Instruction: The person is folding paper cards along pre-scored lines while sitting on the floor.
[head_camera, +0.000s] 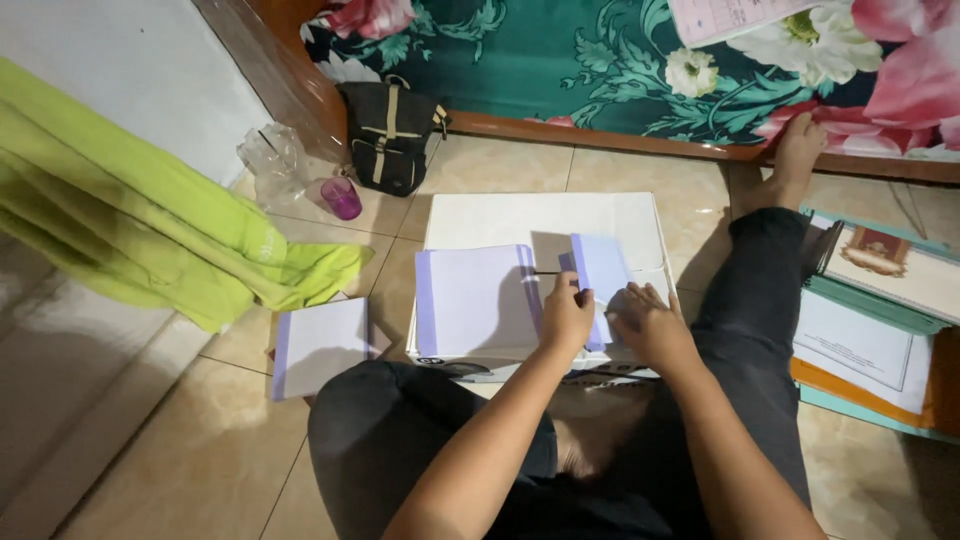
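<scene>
Paper sheet (603, 275) stands half-folded on the white box (540, 215) between my knees. My left hand (566, 318) pinches its edge upright while my right hand (648, 322) lies flat, fingers together, pressing the crease beside the stack (470, 300).

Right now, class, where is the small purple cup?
In the head view the purple cup stands upper left on the floor, between the crumpled clear plastic bag and the black bag.
</scene>
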